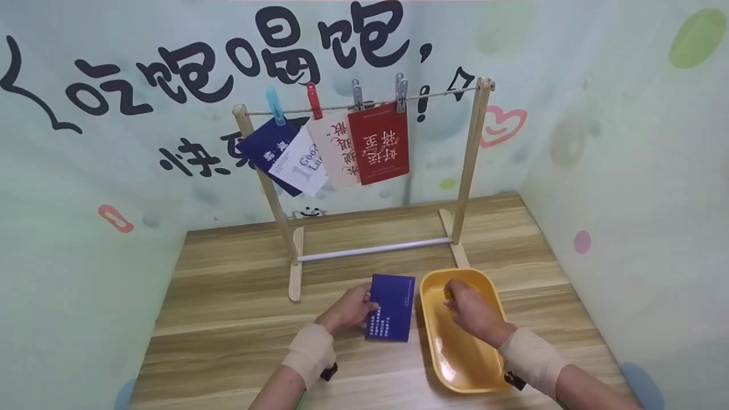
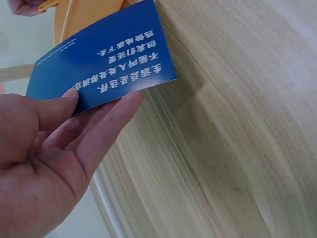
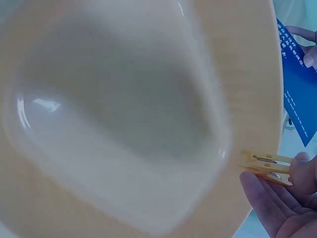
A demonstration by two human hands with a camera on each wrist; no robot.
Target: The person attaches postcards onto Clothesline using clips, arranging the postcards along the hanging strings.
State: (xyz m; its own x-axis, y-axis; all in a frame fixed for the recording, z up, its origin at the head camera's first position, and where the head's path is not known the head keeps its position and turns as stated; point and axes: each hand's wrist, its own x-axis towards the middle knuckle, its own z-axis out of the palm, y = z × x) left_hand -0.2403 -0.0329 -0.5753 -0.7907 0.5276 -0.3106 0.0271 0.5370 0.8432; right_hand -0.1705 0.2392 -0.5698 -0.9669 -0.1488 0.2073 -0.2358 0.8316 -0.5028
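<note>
My left hand (image 1: 352, 307) pinches a blue card (image 1: 393, 307) by its left edge, thumb on the printed face and fingers behind. White lettering runs across the card in the left wrist view. Over the yellow tray (image 1: 430, 336), my right hand (image 1: 471, 307) holds a yellow clothespin (image 3: 265, 166) between thumb and fingers. In the right wrist view the clothespin shows side-on, its metal spring visible, with the tray's inside beyond it.
Behind the hands stands a wooden rack (image 1: 467, 165) with a string across its top. A light blue clip (image 1: 274, 105), a red clip (image 1: 314, 101) and grey clips (image 1: 402, 94) hold cards there, among them a red card (image 1: 380, 145). A white bar (image 1: 376, 249) joins the rack's feet.
</note>
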